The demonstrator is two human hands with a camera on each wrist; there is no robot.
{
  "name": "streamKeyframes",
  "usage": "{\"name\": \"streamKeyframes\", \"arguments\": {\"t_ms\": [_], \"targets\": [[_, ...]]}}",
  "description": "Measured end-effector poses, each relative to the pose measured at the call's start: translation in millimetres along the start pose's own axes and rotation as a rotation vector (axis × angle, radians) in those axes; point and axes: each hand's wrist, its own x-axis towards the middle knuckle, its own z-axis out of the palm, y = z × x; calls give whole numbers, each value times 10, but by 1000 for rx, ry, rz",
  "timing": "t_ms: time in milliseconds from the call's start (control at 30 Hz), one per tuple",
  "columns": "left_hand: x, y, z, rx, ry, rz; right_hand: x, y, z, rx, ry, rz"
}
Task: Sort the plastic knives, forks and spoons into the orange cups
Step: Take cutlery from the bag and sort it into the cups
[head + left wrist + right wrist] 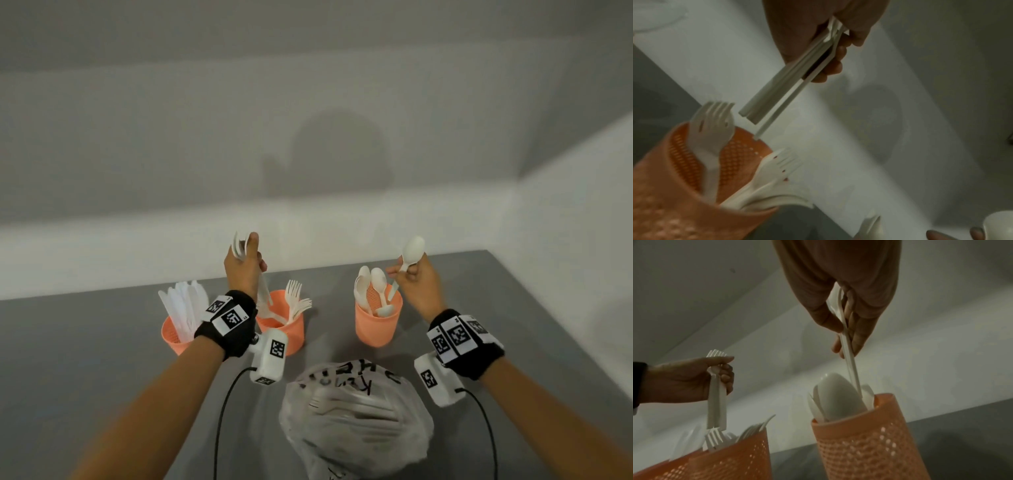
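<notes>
Orange perforated cups [376, 323]; white forks [296, 298], spoons [371, 284], knives [183, 308]; grey desk [85, 342]; black wristbands [236, 337] bearing black-and-white square-patterned tags.

knives cup [173, 334] left | forks cup [291, 330] middle | spoons cup [376, 329] right | bag [356, 421] in front, on table [85, 342]

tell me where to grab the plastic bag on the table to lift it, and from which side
Grip the crumpled top of the plastic bag, where the film gathers under the black writing, coming straight down from above. It lies as a soft mound full of cutlery on the table, so its sides would likely sag and slip. Both hands are busy now.
</notes>
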Motion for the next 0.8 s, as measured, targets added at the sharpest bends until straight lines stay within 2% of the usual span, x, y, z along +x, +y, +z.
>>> {"name": "streamKeyframes", "arguments": {"t_ms": [267, 433, 500, 667, 800], "targets": [[-24, -452, 59, 116, -54, 43, 113, 312, 176, -214, -7, 60], [-69, -672, 49, 317, -153, 110, 74, 389, 168, -292, -47, 141], [-86, -725, 34, 423, -193, 161, 80, 416, 154, -336, -71, 106], [-107, -811, 13, 649, -285, 337, 81, 429, 173, -465, -166, -90], [-122, -811, 16, 797, -412, 337, 113, 472, 207, -759, -369, -150]]}}
